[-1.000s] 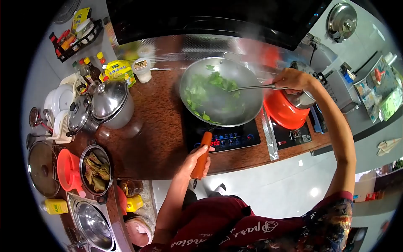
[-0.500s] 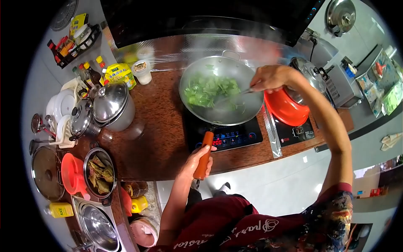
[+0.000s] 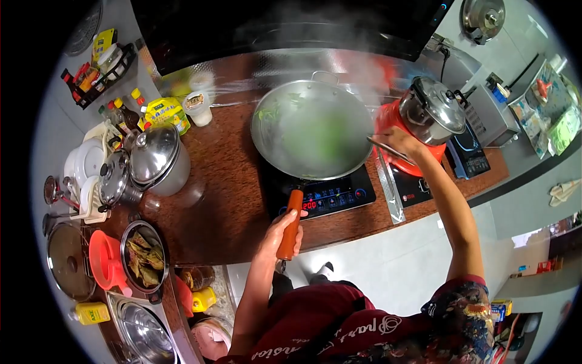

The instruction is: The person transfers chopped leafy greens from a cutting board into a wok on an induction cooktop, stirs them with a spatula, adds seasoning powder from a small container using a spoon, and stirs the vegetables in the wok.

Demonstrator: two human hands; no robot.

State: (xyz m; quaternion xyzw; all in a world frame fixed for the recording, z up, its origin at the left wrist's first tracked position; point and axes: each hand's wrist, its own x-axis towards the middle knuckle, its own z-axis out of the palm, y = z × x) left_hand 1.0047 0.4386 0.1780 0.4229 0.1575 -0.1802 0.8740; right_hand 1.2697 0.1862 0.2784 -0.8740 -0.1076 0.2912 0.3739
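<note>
A steel wok [image 3: 276,151] sits on the induction cooker [image 3: 345,199], whose display is lit red. Chopped green leaves [image 3: 330,130] are smeared by motion and steam in the wok, with a few leaves stuck to its upper left wall. The fingers of my left hand [image 3: 280,235] are wrapped round the wok's brown wooden handle [image 3: 293,212]. At the wok's right rim, my right hand [image 3: 399,144] is closed on a metal spatula [image 3: 388,149]; its handle shows, while its blade cannot be made out.
To the right, a lidded steel pot [image 3: 430,112] stands by a red basin [image 3: 388,115] beneath my right hand. Lidded pots [image 3: 154,158], seasoning bottles [image 3: 124,115] and a pot of leaf-wrapped parcels [image 3: 145,258] stand left. A sink [image 3: 142,330] lies lower left.
My right hand has moved down and slightly right, from over the wok to its right rim, with the spatula. The greens have shifted right and are blurred. My left hand keeps its grip.
</note>
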